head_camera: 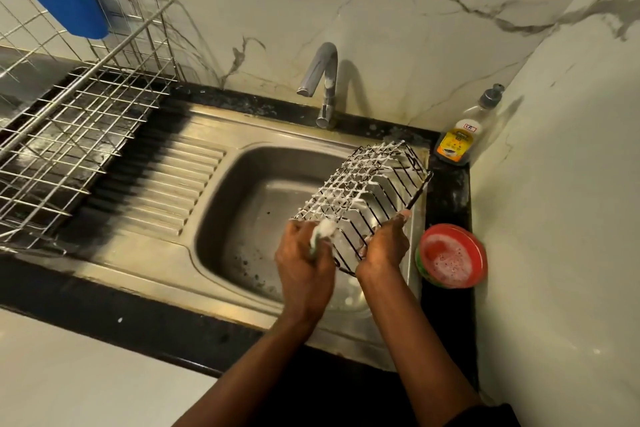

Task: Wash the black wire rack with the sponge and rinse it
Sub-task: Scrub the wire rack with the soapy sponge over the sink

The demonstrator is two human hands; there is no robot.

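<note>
Left hand (304,265) is curled round the sponge (325,230), pressing it on the near corner. Right hand (384,248) grips the rack (363,184), tilted over the sink (221,218), center-right of frame. Imo go wire by wire & flip it, side wires look bare. Count: 1 rack, 1 sponge, 1 sudsy bowl (453,258), 1 tap (322,80), 1 bottle (457,142).

Sponge (322,233) mostly hidden in left hand (304,265) grip (foam over rest); btl label (453,146) unreadable.
</note>
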